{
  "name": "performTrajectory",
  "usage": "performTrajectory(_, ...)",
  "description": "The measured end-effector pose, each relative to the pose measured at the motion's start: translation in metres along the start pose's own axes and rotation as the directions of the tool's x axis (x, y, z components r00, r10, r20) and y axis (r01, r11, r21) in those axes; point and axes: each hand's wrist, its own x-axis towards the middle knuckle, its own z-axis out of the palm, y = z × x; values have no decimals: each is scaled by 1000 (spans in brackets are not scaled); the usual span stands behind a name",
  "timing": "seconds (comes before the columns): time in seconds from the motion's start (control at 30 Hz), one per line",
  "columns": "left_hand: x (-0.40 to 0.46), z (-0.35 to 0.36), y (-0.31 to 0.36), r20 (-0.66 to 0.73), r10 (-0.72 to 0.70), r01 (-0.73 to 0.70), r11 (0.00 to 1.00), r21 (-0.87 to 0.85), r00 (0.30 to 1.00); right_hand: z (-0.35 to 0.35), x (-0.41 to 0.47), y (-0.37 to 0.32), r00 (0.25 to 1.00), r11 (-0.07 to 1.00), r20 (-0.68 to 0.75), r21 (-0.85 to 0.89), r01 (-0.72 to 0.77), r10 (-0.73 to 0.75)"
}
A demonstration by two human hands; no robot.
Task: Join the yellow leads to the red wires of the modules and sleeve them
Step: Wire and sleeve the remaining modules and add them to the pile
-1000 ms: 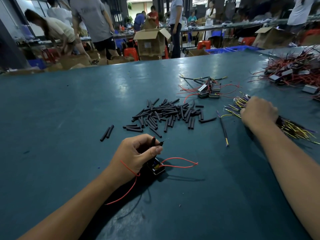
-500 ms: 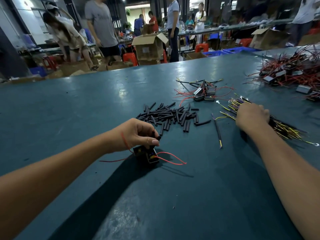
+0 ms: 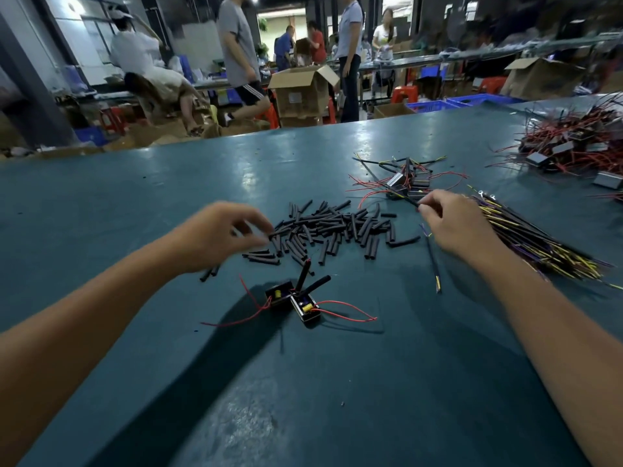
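While two modules point(image 3: 292, 299) lie free on my table point(image 3: 135, 203) with red wires point(image 3: 347, 311) trailing, my left hand point(image 3: 215, 235) hovers with loosely curled, blurred fingers at the sleeve pile's point(image 3: 337, 227) nine o'clock edge, seemingly empty. My right hand point(image 3: 451, 224) pinches a lead point(image 3: 394, 190) at the pile's two o'clock, beside the yellow leads point(image 3: 539, 244).

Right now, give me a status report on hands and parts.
Left hand open at sleeve pile. Right hand pinching a lead. Two modules lie free.
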Motion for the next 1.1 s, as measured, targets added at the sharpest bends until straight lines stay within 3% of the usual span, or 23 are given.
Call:
performTrajectory(0.03, -6, -10, 8, -211, 20, -18, 1000, 11, 977, -2, -3, -7, 998, 991, 57, 132, -30, 23)
performTrajectory(0.1, -22, -24, 35, -570, 139, -179, 984, -15, 810, -8, -10, -25, 972, 866, 225, 473, -162, 59)
performTrajectory(0.17, -39, -16, 74, -685, 257, -359, 933, -8, 682, -12, -17, -40, 909, 661, 417, 678, -322, 14)
performTrajectory(0.2, -45, -3, 91, -672, 302, -418, 909, -12, 677, -13, -20, -46, 877, 602, 480, 707, -369, -26)
performTrajectory(0.27, -52, 32, 116, -578, 306, -451, 884, -122, 757, -14, -26, -56, 836, 557, 540, 725, -405, -94)
performTrajectory(0.37, -49, 83, 122, -436, 121, -305, 872, -382, 892, -12, -33, -63, 808, 531, 569, 737, -418, -155)
performTrajectory(0.47, -47, 114, 109, -329, -48, -152, 819, -554, 943, -9, -37, -68, 787, 497, 582, 754, -429, -204)
performTrajectory(0.53, -47, 124, 104, -223, -72, -91, 761, -642, 972, -7, -39, -68, 778, 482, 583, 764, -428, -233)
performTrajectory(0.73, -45, 128, 103, 8, -93, 61, 581, -811, 996, -5, -42, -73, 761, 432, 581, 788, -438, -288)
performTrajectory(1.1, -47, 123, 97, 20, -2, 17, 599, -800, 1000, -6, -47, -78, 740, 459, 591, 780, -424, -321)
